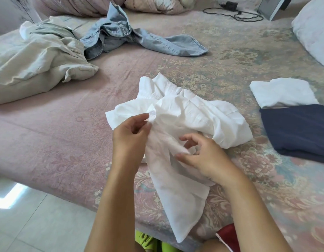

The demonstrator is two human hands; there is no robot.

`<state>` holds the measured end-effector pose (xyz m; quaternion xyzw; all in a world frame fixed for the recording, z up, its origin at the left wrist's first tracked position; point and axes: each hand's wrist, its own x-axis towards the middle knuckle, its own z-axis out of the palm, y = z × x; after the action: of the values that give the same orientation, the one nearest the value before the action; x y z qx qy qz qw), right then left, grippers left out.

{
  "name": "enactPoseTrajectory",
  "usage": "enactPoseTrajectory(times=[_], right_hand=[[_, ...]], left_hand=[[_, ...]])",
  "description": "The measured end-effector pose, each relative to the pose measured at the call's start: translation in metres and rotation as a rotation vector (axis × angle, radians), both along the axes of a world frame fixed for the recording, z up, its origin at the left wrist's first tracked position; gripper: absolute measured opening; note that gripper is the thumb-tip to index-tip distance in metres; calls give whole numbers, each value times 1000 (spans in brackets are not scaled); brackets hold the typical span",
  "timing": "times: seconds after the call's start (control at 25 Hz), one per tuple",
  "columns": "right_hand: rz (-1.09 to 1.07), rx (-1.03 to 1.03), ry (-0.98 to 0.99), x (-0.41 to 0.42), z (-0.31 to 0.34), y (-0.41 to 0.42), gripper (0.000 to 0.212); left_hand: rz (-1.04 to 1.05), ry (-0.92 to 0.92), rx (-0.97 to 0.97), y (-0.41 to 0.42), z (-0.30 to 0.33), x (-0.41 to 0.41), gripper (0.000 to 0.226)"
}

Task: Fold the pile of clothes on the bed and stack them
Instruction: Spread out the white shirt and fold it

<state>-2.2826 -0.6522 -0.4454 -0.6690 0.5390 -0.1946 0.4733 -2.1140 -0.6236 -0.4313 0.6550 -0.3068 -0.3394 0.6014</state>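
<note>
A crumpled white buttoned shirt point(184, 113) lies on the bed in front of me, its lower part hanging over the near edge. My left hand point(130, 135) pinches the shirt's front edge beside a white button. My right hand point(199, 153) pinches a fold of the thin fabric lower down. A beige garment point(35, 57) lies bunched at the far left. A light blue denim garment point(125, 37) sprawls at the back. At the right, a folded white piece point(283, 92) rests partly on a folded navy piece point(301, 130).
The bed point(57, 142) has a pink floral cover. Pillows point(314, 31) sit at the back and right. A black cable and charger point(232, 10) lie at the far end. White floor tiles point(30, 224) show at the lower left.
</note>
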Motion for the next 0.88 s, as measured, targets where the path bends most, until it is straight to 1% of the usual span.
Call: enactPoseTrajectory(times=[0.04, 0.08, 0.12, 0.16, 0.24, 0.28, 0.36, 0.4, 0.48, 0.52, 0.6, 0.72, 0.8, 0.88], right_hand=[[6, 104, -66, 4, -2, 0, 30], [-21, 186, -156, 10, -2, 0, 28], [-49, 208, -225, 14, -3, -2, 21], [-53, 169, -237, 18, -4, -4, 15], [31, 50, -138, 21, -9, -10, 12], [85, 30, -82, 22, -11, -11, 11], [129, 60, -32, 23, -13, -9, 6], [126, 72, -31, 22, -13, -9, 7], [70, 54, -86, 20, -11, -7, 12], [16, 51, -152, 19, -8, -7, 13], [-121, 68, -285, 16, -3, -7, 14], [-289, 89, -377, 13, 1, -10, 16], [-324, 88, -401, 15, 2, -10, 18], [-342, 84, -408, 18, 1, -9, 17]], left_hand=[[-18, -9, 14, 0, -1, -1, 23], [-40, -29, 37, 2, -3, -3, 25], [-68, -46, 66, 4, -5, -5, 27], [-95, -53, 93, 7, -7, -7, 30], [-121, -24, 114, 10, -8, -8, 34], [-116, 7, 98, 11, -7, -6, 35], [-96, 87, 50, 10, -4, -1, 32], [-86, 132, 29, 10, -3, 2, 31], [-59, 184, 3, 8, -2, 3, 28], [-49, 184, 4, 8, -2, 2, 25], [-83, 140, 83, 10, -1, -1, 20], [-270, 47, 289, 18, 0, -9, 31], [-336, 48, 300, 22, 4, -13, 42], [-360, 78, 256, 22, 9, -16, 56]])
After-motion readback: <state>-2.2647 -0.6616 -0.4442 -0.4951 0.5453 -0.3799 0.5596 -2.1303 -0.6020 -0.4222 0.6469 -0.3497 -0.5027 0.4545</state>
